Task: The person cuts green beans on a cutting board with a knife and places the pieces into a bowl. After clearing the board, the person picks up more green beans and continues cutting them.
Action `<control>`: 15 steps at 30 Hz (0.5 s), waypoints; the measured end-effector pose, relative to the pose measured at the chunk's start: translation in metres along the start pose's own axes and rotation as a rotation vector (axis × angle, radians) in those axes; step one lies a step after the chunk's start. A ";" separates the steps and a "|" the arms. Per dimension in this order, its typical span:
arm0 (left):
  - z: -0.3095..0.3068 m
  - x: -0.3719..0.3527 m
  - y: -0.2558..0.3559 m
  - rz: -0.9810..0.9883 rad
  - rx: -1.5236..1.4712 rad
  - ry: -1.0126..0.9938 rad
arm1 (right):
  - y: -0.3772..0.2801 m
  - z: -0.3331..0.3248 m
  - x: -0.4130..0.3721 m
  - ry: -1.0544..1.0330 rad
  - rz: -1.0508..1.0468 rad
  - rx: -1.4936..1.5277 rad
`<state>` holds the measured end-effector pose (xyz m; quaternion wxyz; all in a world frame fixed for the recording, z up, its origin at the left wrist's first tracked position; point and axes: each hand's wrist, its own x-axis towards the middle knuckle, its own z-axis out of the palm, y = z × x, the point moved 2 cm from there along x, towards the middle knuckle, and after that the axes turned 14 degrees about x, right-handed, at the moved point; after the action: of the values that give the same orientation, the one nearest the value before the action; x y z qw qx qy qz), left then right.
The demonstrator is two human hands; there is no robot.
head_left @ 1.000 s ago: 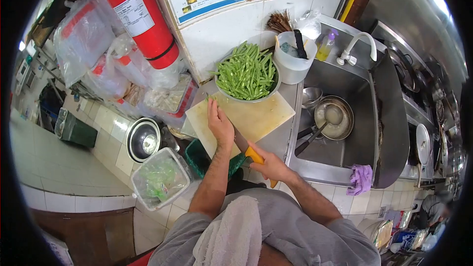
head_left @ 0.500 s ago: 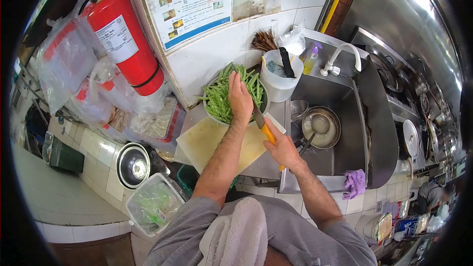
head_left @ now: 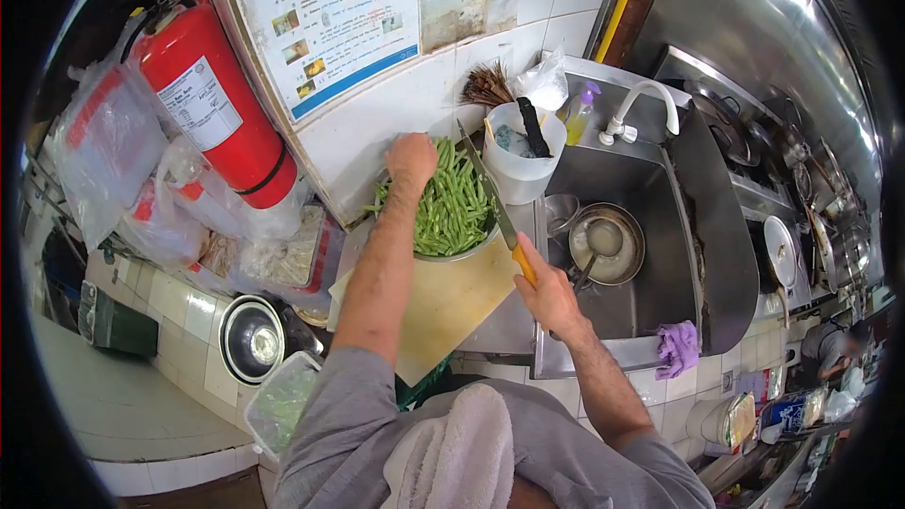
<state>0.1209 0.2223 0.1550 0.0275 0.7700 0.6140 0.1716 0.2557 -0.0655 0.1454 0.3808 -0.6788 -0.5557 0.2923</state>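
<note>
A metal bowl [head_left: 464, 247] heaped with green beans [head_left: 454, 207] sits at the back of a pale cutting board [head_left: 451, 306]. My left hand [head_left: 411, 156] reaches over the far left rim of the bowl, fingers curled down into the beans. Whether it grips any is hidden. My right hand [head_left: 547, 297] holds a knife [head_left: 494, 203] by its orange handle, right of the board. The blade points up and away over the bowl's right side.
A red fire extinguisher [head_left: 209, 99] and plastic bags stand at the left. A white tub [head_left: 520, 160] of utensils sits behind the bowl. The steel sink [head_left: 622, 254] with a pan lies to the right, a purple cloth [head_left: 677, 347] on its edge.
My left hand left the cutting board and reached forward to the far side of the bean bowl. My right hand lifted the knife up and forward over the bowl.
</note>
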 end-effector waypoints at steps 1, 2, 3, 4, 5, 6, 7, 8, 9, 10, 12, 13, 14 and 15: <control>0.004 0.008 -0.001 0.026 0.061 -0.078 | 0.001 0.000 -0.001 0.014 -0.026 0.030; 0.010 0.015 0.000 0.051 0.124 -0.159 | 0.000 -0.001 -0.003 0.020 -0.026 0.029; 0.008 0.018 0.005 0.056 0.122 -0.158 | -0.001 -0.002 -0.005 0.009 -0.004 0.060; 0.007 0.019 0.010 0.064 0.158 -0.202 | -0.002 -0.002 -0.007 -0.002 0.019 0.091; 0.007 0.021 0.015 0.072 0.192 -0.246 | 0.001 0.000 -0.009 0.002 0.021 0.090; 0.011 0.024 0.018 0.076 0.189 -0.246 | 0.005 0.001 -0.011 0.004 -0.015 0.105; 0.016 0.027 0.021 0.048 0.207 -0.274 | 0.006 0.002 -0.013 0.005 -0.051 0.120; 0.020 0.031 0.023 0.021 0.225 -0.302 | 0.007 0.002 -0.016 0.010 -0.050 0.118; 0.020 0.033 0.026 0.025 0.223 -0.302 | 0.008 0.002 -0.019 0.007 -0.038 0.125; 0.021 0.034 0.027 -0.005 0.203 -0.323 | 0.009 0.002 -0.021 0.004 -0.025 0.135; 0.022 0.037 0.029 -0.032 0.186 -0.347 | 0.011 0.002 -0.025 0.012 -0.031 0.137; 0.022 0.040 0.031 -0.024 0.178 -0.360 | 0.012 0.002 -0.027 0.018 -0.040 0.138; 0.023 0.041 0.032 -0.017 0.170 -0.372 | 0.013 0.002 -0.029 0.023 -0.037 0.139; 0.027 0.041 0.031 -0.012 0.172 -0.373 | 0.014 0.002 -0.030 0.018 -0.028 0.150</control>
<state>0.1657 0.2589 0.1469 0.0757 0.7843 0.6151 -0.0274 0.2549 -0.0960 0.1317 0.4396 -0.6431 -0.5384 0.3213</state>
